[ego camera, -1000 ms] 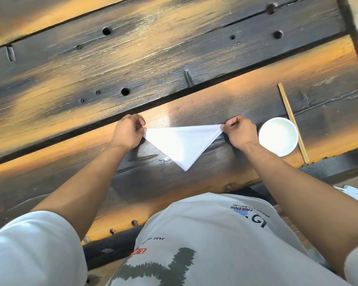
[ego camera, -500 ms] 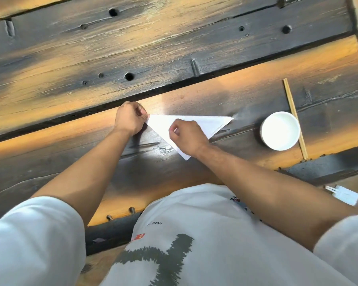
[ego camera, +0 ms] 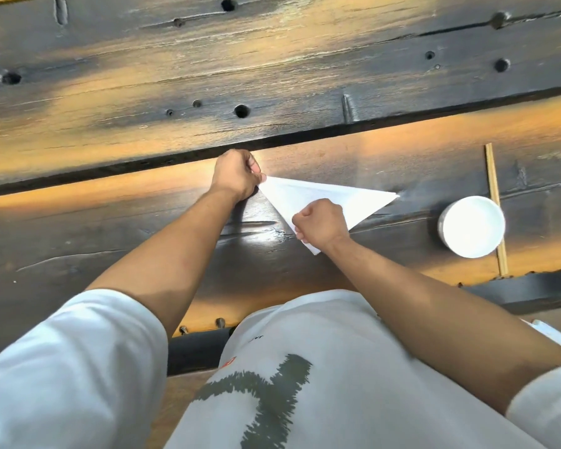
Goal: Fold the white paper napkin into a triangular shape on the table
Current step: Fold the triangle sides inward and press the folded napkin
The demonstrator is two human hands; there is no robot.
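Note:
The white paper napkin [ego camera: 353, 199] lies on the dark wooden table [ego camera: 143, 228] as a flat triangle, long edge at the far side, tip pointing toward me. My left hand [ego camera: 235, 175] pinches the napkin's left corner. My right hand [ego camera: 319, 223] is closed in a fist and rests on the napkin's left slanted edge near the lower tip, hiding part of it. The right corner lies free on the wood.
A white round bowl [ego camera: 472, 226] stands to the right of the napkin, with a pair of wooden chopsticks [ego camera: 496, 209] lying just behind it. A gap between planks [ego camera: 305, 137] runs across beyond the hands. The table's near edge is close to my torso.
My right hand left the napkin's right corner, moved left onto the napkin, then slid down toward the lower tip. My left hand stayed on the left corner.

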